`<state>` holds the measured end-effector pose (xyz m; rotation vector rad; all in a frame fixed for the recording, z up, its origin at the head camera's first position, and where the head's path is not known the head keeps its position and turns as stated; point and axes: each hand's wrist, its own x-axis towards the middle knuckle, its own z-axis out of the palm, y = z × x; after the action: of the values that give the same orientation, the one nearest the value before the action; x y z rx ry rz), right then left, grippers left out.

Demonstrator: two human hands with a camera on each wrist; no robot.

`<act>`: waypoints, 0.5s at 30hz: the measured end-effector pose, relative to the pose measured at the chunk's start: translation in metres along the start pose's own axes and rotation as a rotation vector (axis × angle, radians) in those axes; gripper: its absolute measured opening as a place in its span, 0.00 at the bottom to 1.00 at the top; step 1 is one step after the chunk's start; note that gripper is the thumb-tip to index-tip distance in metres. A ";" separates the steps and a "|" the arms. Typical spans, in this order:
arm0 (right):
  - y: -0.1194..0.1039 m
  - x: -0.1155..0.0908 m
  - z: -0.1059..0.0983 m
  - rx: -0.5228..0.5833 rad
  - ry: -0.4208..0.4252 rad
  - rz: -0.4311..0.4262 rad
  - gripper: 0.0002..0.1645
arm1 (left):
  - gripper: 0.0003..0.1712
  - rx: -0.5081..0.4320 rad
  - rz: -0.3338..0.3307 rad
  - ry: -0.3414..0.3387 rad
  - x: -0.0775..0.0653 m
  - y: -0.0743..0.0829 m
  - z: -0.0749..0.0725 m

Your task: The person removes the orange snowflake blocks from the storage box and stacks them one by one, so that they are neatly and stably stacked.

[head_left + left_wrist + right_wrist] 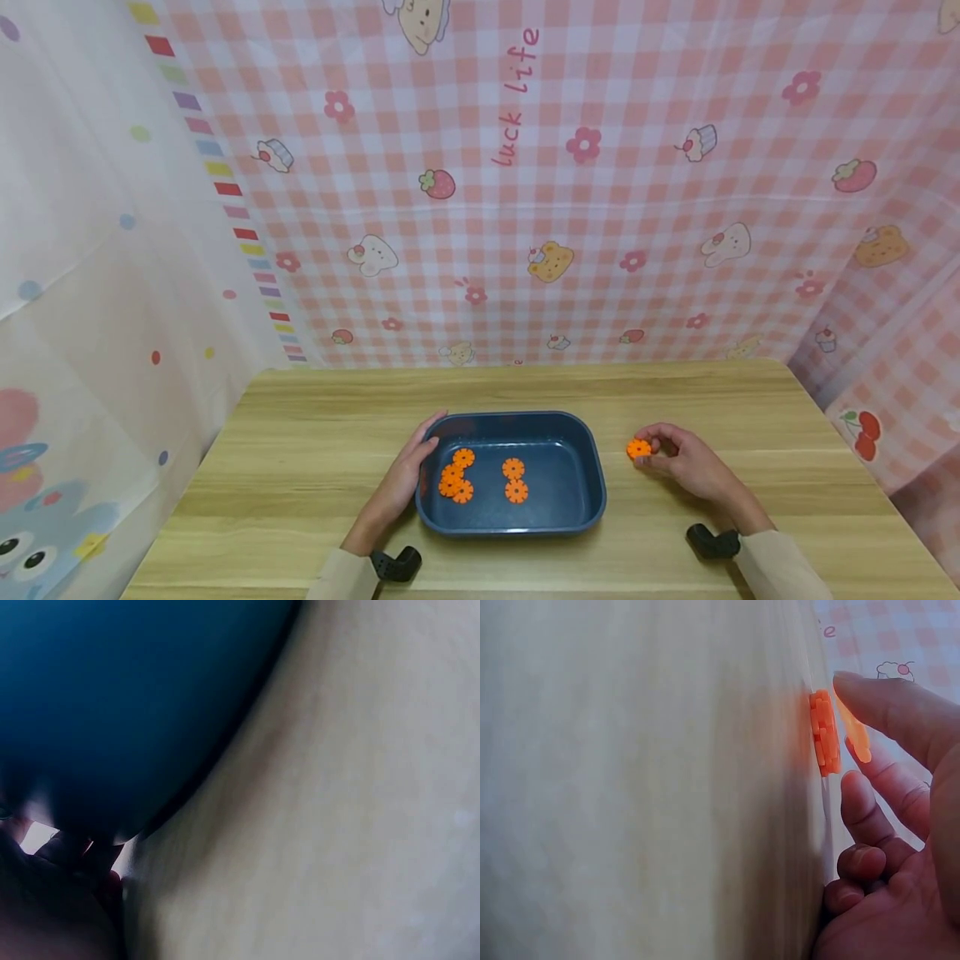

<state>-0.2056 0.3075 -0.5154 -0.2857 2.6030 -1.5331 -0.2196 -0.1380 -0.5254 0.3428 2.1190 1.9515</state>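
Observation:
A dark blue rectangular basin point(555, 517) rests on the table, and my left hand point(407, 468) grips its left side. In the left wrist view, the basin's outer wall point(127, 697) fills the upper left, with the dim fingers point(71, 851) against it. Right of the basin, my right hand point(686, 458) pinches an orange notched plastic disc point(855, 735) between thumb and forefinger, tilted. Beside it, more such discs form a small stack point(823, 733) on the table. Inside the basin lie an overlapping cluster of orange discs point(452, 479) at left and two others point(514, 481) near the middle.
The wood-grain table point(315, 433) reaches back to a pink checked cloth point(480, 208) hanging behind it. A pale dotted cloth point(97, 250) hangs on the left. Each wrist carries a black wrist device point(712, 542).

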 end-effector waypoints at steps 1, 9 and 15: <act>0.000 0.000 0.000 -0.003 0.002 -0.004 0.20 | 0.28 0.001 -0.001 0.001 0.000 0.000 0.000; 0.002 0.000 0.002 -0.042 0.020 -0.010 0.19 | 0.28 0.004 -0.013 0.000 0.000 0.000 0.000; 0.002 0.001 0.001 -0.048 0.020 -0.006 0.19 | 0.28 -0.004 -0.010 -0.002 0.001 0.000 0.000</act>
<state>-0.2068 0.3072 -0.5183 -0.2842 2.6596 -1.4843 -0.2204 -0.1377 -0.5255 0.3319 2.1117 1.9486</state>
